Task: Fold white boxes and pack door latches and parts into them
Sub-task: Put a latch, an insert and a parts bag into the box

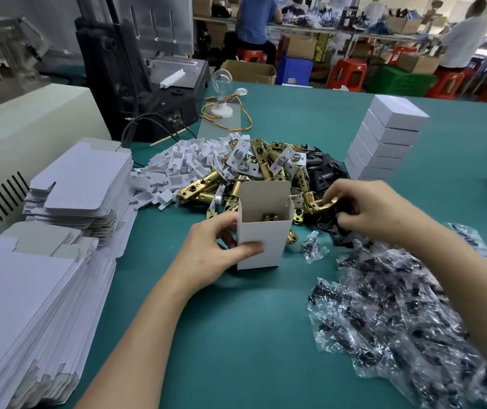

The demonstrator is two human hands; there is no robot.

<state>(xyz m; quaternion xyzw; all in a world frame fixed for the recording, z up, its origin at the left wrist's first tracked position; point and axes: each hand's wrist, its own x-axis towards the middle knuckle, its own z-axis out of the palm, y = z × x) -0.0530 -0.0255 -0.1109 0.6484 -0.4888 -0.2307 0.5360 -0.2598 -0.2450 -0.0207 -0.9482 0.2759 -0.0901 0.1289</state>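
Currently left hand [207, 252] grips upright open white box [261, 237] on green table [236, 335]; right hand [369, 211] pinches brass latch [320, 205] at pile's edge, just right of box.

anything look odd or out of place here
Mostly no. A bare light bulb on a wired white socket stands behind the parts piles, unrelated to packing. One small clear bag lies apart from the bag pile. The left hand holds the open box upright; the right hand grips a brass latch.
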